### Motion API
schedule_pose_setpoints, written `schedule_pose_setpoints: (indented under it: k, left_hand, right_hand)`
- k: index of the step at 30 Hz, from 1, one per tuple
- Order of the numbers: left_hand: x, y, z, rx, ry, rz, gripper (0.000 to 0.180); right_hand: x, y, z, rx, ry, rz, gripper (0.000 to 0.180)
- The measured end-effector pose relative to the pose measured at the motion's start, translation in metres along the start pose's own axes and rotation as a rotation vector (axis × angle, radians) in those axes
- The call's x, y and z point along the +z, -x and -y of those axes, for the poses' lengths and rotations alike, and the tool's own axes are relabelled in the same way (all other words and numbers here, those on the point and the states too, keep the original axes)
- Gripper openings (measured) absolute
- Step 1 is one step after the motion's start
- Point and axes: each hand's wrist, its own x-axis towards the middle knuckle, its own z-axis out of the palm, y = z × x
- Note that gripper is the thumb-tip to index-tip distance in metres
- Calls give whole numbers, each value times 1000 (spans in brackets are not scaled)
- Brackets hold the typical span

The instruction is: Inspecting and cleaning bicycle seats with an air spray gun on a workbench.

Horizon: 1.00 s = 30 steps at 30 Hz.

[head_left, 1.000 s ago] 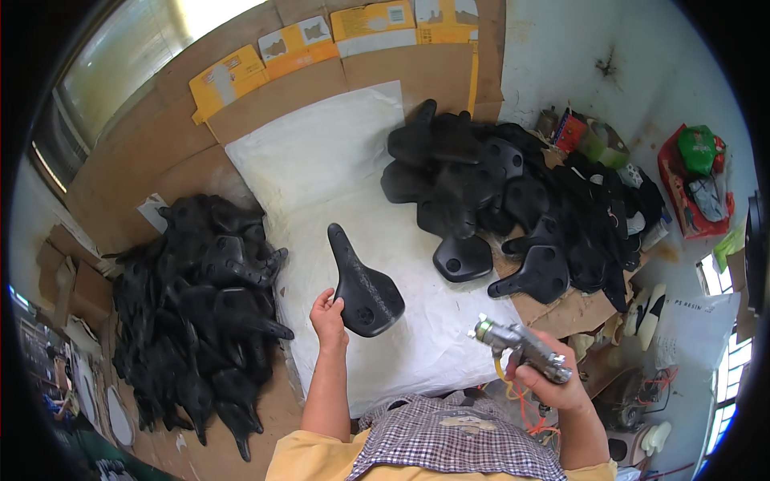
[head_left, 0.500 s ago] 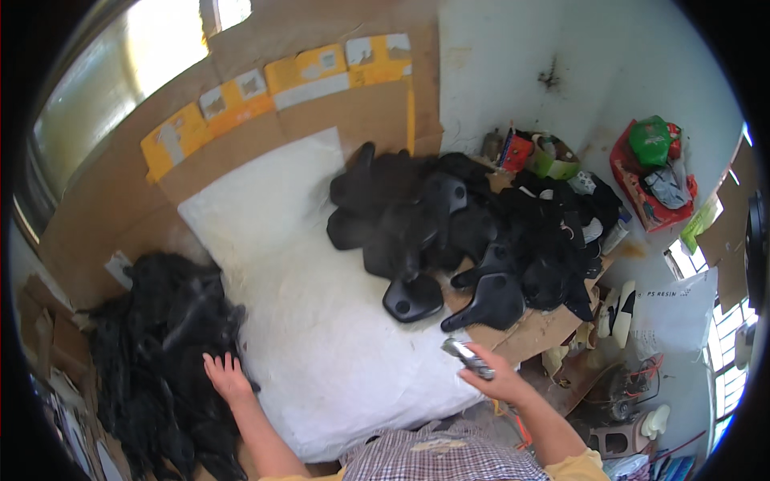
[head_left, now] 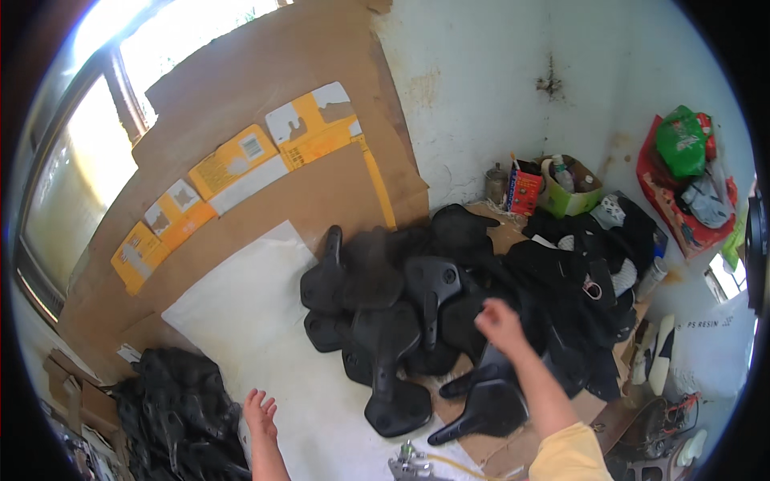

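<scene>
My right hand (head_left: 499, 325) is over the heap on the right, with its fingers curled together. Whether anything is in them is hidden. Beneath and around it lie several black, moulded, bicycle-saddle-shaped pieces (head_left: 399, 413), each with a broad end and a narrow nose. My left hand (head_left: 260, 410) is raised above the white sheet, open with its fingers up and holding nothing. Beside it on the left is a dark pile of similar black pieces (head_left: 180, 409). A silvery metal spray gun (head_left: 411, 463) with a yellowish hose is at the lower edge, apart from both hands.
A cardboard panel (head_left: 321, 184) with yellow tape stands behind the white sheet (head_left: 241, 309). Far right are black cloths (head_left: 553, 276), a green box with bottles (head_left: 589, 200) and a red bag (head_left: 658, 184). Cables and a machine (head_left: 670, 417) sit at the lower right.
The spray gun has left my right hand, which has moved up and forward over the black pieces. My left hand has come off the dark pile. The whole view has shifted.
</scene>
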Motion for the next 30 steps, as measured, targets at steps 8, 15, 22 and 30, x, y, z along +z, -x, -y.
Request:
schedule_pose_setpoints:
  k: [8,15,22,30]
  left_hand:
    - [196,-100,-59,296,-454,129,49]
    - [302,-174,-26,321,-687,241,63]
    - [288,-179,10,77,-589,342,66]
    - [204,-116,35,31,-664,235,52]
  right_hand:
    - [4,-271,-155,-9,309,-182,59]
    - [43,-360,-217,213,515,20,82]
    - [65,-303,-219,258,127,309,83]
    - [135,-170,-97,100,188,517,83]
